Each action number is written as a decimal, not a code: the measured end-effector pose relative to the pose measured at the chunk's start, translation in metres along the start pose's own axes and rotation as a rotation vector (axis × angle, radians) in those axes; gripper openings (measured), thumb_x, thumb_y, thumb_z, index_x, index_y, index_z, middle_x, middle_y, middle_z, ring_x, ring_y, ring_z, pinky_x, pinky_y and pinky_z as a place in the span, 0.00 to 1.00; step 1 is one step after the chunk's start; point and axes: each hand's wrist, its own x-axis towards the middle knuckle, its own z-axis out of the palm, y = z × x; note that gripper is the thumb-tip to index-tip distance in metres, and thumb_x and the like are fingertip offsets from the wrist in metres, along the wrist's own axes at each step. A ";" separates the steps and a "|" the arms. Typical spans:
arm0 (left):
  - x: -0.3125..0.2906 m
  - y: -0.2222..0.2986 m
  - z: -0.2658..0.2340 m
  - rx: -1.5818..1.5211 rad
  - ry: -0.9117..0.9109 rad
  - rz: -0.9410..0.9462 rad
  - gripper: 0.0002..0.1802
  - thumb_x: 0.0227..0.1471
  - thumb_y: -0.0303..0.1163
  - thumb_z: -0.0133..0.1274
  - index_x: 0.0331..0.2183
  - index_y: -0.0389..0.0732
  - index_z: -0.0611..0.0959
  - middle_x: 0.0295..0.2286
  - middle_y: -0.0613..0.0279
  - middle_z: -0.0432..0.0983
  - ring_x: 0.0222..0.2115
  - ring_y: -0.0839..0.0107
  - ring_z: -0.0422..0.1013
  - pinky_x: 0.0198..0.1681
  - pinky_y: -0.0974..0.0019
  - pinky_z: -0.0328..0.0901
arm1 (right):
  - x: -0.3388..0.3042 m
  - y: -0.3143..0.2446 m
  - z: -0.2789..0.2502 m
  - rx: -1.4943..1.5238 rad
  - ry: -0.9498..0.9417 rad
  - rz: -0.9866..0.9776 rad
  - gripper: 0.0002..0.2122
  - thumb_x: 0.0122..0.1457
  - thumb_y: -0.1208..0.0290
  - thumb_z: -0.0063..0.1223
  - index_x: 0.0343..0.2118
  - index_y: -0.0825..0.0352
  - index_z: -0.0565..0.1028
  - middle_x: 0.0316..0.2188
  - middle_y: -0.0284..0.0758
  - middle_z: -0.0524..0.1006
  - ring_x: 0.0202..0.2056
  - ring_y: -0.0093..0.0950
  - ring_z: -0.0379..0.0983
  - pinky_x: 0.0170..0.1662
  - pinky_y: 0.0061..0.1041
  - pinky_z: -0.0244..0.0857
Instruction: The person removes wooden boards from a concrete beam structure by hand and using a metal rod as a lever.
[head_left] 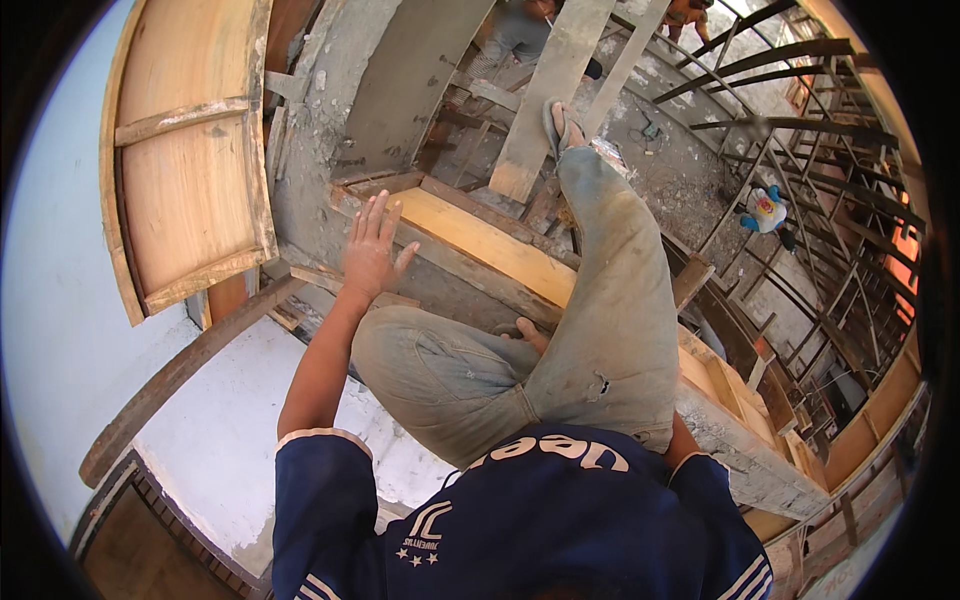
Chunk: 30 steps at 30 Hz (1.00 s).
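My left hand (pixel 374 250) is open and holds nothing, its fingers spread flat at the corner of a long wooden formwork trough (pixel 490 248). The fingertips overlap the trough's near board; whether they press on it I cannot tell. My right hand is hidden behind my thigh, and only a bit of that forearm (pixel 683 440) shows beside the trouser leg. One sandalled foot (pixel 565 125) rests on a grey plank (pixel 545 95), while the other foot (pixel 532 333) is tucked near the trough's side.
A framed plywood panel (pixel 185 175) stands at the left by a rough concrete column (pixel 320 130). A dark timber pole (pixel 190 375) slants below it. Scaffold poles (pixel 790 130) fill the right. People are far below: one in a white shirt (pixel 767 210), others near the top edge.
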 end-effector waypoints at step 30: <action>0.011 0.103 0.094 -0.256 -0.180 0.175 0.46 0.55 0.72 0.37 0.22 0.38 0.86 0.20 0.51 0.79 0.29 0.54 0.77 0.42 0.54 0.67 | 0.083 0.069 -0.005 0.847 -0.050 -0.524 0.21 0.67 0.55 0.42 0.50 0.68 0.74 0.45 0.43 0.79 0.45 0.34 0.77 0.48 0.32 0.70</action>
